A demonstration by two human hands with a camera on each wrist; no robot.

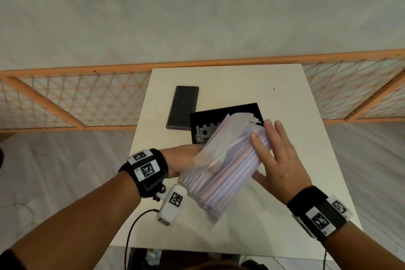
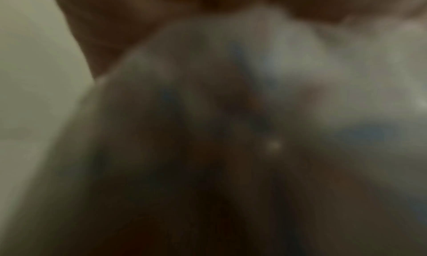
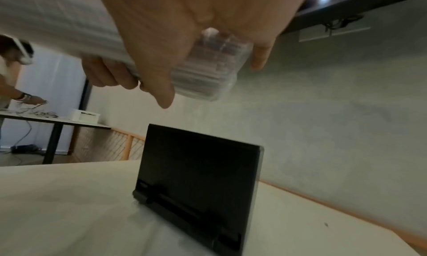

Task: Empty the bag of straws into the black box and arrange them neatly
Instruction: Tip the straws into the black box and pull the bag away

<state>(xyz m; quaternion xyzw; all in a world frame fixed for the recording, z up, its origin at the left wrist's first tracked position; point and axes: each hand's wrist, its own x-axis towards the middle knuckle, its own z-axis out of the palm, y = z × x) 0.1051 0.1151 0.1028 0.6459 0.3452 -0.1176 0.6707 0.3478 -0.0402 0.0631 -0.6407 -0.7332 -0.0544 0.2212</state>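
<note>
A clear plastic bag of striped straws (image 1: 221,166) is held tilted above the white table (image 1: 285,98), its far end over the open black box (image 1: 225,114). My left hand (image 1: 186,155) grips the bag from the left and underneath; its curled fingers (image 3: 104,73) show in the right wrist view. My right hand (image 1: 274,155) clasps the bag's right side, fingers laid over the top and thumb beneath. In the right wrist view the bag's end (image 3: 208,68) pokes out between thumb and fingers, above the box (image 3: 201,168). The left wrist view is a close blur of the bag (image 2: 231,77).
The black lid (image 1: 183,107) lies flat on the table, left of the box. A wooden lattice rail (image 1: 87,98) runs behind the table. A cable (image 1: 131,230) hangs off the near left edge. Another person (image 3: 13,81) works at a far table on the left.
</note>
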